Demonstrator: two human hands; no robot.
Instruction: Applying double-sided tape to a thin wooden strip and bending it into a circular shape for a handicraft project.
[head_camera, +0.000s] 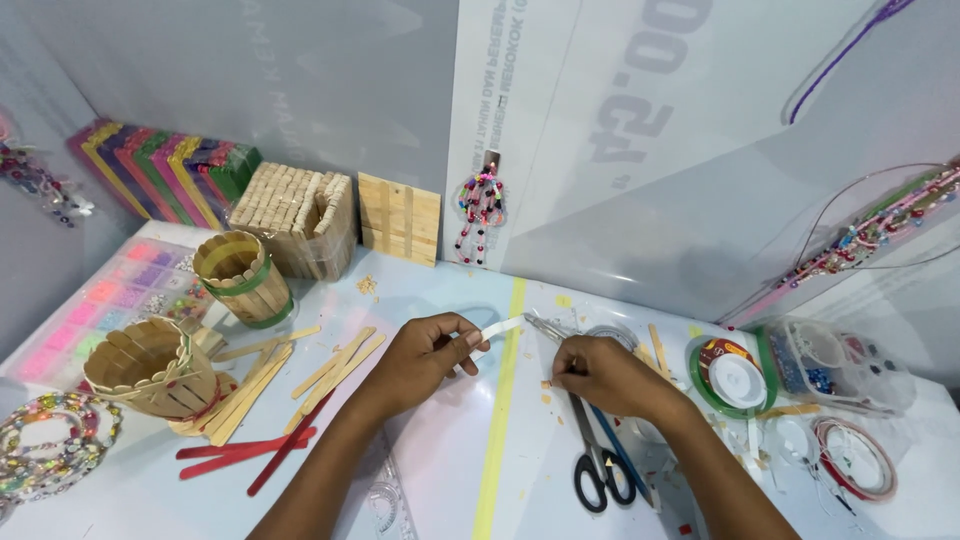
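Broadly, a pale worktop (440, 470) fills the view, with a yellow stripe (500, 420) running from near to far down its middle. At the far left a block of stacked wooden sticks (295, 215) stands against the wall, with a flat panel of sticks (400, 218) just to its right. Nearer on the left lie two small baskets built of sticks: one upright with a green band (240, 275), one tipped on its side (150, 368). Loose plain sticks (330, 370) and a few red sticks (245, 450) lie scattered between the baskets and the hands. On the right sit a spool in a green ring (735, 378) and a clear bead box (835, 365).

Near the middle, the left hand (425, 355) has its fingers closed on one end of a narrow white strip (500, 327), held just above the worktop over the stripe. The right hand (605, 375) is clenched around a thin metal tool (545, 327) whose tip meets the strip's right end. Black-handled scissors (600, 465) lie just near of the right hand.
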